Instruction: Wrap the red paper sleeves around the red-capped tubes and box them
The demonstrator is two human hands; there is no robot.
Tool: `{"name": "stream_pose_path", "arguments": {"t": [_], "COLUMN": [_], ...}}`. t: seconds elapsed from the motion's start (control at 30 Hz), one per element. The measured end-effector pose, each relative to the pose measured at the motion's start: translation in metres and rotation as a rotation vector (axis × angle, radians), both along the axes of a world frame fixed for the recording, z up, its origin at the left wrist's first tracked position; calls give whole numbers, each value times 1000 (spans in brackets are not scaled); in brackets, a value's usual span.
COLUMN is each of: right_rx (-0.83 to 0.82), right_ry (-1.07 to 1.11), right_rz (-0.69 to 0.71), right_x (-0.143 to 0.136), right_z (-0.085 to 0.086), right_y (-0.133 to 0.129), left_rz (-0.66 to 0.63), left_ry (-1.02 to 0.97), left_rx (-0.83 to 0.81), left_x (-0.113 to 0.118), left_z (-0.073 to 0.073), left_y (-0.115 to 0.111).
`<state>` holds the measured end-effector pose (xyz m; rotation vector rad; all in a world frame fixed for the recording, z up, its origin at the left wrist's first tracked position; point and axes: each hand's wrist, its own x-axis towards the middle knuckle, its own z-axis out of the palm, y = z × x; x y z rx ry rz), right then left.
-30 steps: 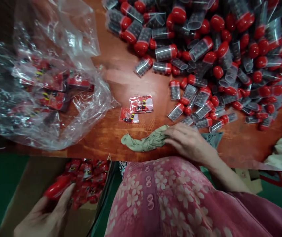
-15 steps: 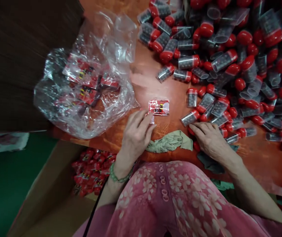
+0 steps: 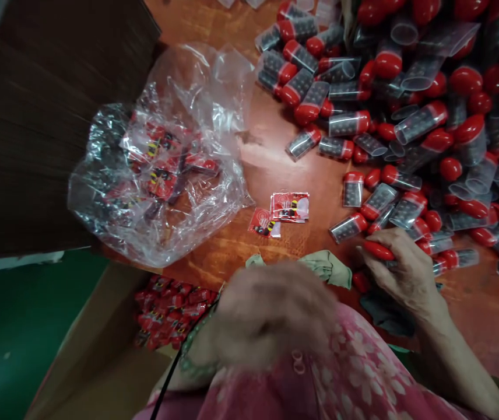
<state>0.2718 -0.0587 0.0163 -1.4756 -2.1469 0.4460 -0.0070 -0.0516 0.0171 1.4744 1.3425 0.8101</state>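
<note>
My right hand (image 3: 402,268) is closed round a clear tube with a red rounded end (image 3: 378,251), at the near edge of the tube pile. Most of that tube is hidden by the fingers. My left hand (image 3: 276,312) is smeared by motion in front of my body, so its fingers and anything in them cannot be made out. Beyond it on the table lie a small stack of red printed packets (image 3: 291,207) and a single red packet (image 3: 265,223) beside it. A pale green cloth (image 3: 327,268) lies between the hands, partly covered by the left one.
A large heap of red-ended clear tubes (image 3: 345,123) with dark dotted insides covers the right. At left, a crumpled clear plastic bag (image 3: 218,219) holds red packets. Below the table edge, a cardboard box (image 3: 87,344) contains many red packets. A dark cloth (image 3: 387,313) lies by my right wrist.
My left hand has left the packets and swung towards my body and right. My right hand has lifted slightly, now gripping a red-ended tube. The view has shifted a little.
</note>
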Motion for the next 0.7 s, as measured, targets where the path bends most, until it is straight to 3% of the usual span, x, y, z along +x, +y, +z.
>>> {"name": "stream_pose_path", "arguments": {"t": [0.07, 0.17, 0.23, 0.33, 0.7], "right_rx": [-17, -48, -75, -97, -111], "right_ry": [42, 81, 94, 106, 182], "right_rz": [-9, -6, -4, -17, -71], "right_x": [-2, -4, -6, -6, -6], "right_z": [2, 1, -1, -3, -3], "right_y": [1, 1, 1, 2, 2], "left_rz": [-87, -135, -170, -222, -116], "left_ry": [74, 393, 546, 604, 557], "left_rx": [235, 556, 601, 635, 743], "left_x": [11, 23, 25, 22, 17], "left_z": [-9, -31, -46, -61, -55], "left_y": [24, 51, 59, 59, 62]}}
